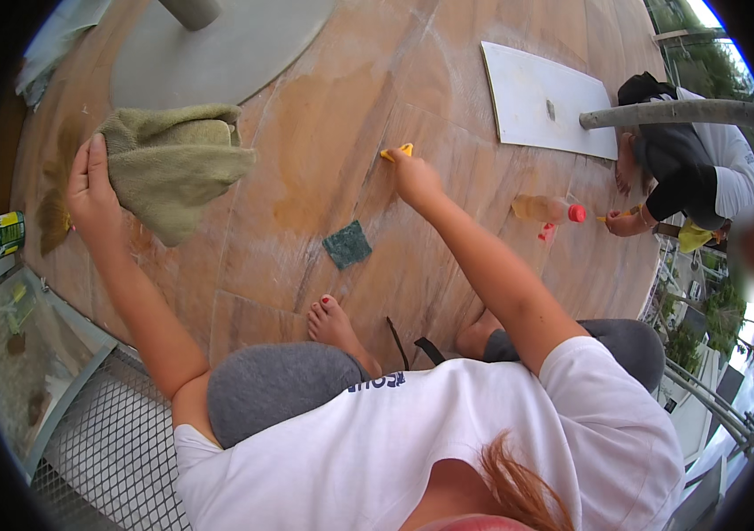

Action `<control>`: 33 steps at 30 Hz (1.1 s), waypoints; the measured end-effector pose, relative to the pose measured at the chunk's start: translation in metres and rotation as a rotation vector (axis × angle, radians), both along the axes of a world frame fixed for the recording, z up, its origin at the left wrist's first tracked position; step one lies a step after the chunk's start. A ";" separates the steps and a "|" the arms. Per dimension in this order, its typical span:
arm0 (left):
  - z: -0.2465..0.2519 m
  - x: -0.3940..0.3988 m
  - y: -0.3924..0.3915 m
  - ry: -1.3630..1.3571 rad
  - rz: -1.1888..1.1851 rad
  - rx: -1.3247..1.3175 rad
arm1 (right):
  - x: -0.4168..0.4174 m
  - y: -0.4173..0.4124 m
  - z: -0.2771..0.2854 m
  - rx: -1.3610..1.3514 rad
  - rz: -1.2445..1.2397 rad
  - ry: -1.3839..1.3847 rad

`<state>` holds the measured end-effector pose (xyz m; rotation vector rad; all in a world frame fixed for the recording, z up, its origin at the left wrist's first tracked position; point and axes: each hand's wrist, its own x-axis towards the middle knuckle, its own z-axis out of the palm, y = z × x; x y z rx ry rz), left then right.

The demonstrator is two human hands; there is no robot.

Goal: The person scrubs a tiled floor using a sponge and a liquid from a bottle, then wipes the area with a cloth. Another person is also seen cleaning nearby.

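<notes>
My left hand (95, 192) grips a folded olive-green cloth (171, 172) by its edge, holding it up at the left. Near the middle, my right hand (415, 178) holds a small yellow tool (398, 152), possibly a scraper, against the wood-look tiles (324, 133) at a joint line; its working edge is too small to make out. A dark green scouring pad (347, 245) lies on the tiles between my hands, in front of my bare foot. Right of my right hand, a clear plastic bottle (543, 209) with a red cap and amber liquid lies on its side.
A co-worker (682, 152) crouches at the right, one hand on a yellow tool. A white board (543, 99) surrounds a metal post's (669, 113) foot. A round grey base (218, 60) stands at the top left, a green-yellow container (6, 230) far left, and metal mesh (111, 438) lower left.
</notes>
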<state>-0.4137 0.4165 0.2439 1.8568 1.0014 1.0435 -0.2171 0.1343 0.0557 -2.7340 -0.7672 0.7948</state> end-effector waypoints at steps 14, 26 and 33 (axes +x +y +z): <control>-0.005 0.001 -0.002 0.080 0.039 0.049 | -0.002 -0.013 -0.013 0.001 0.007 -0.073; 0.000 -0.006 0.005 0.031 -0.018 0.032 | 0.001 0.000 -0.008 -0.013 0.035 -0.072; -0.006 -0.004 0.005 0.024 -0.039 0.024 | -0.003 -0.007 -0.005 -0.026 0.056 -0.067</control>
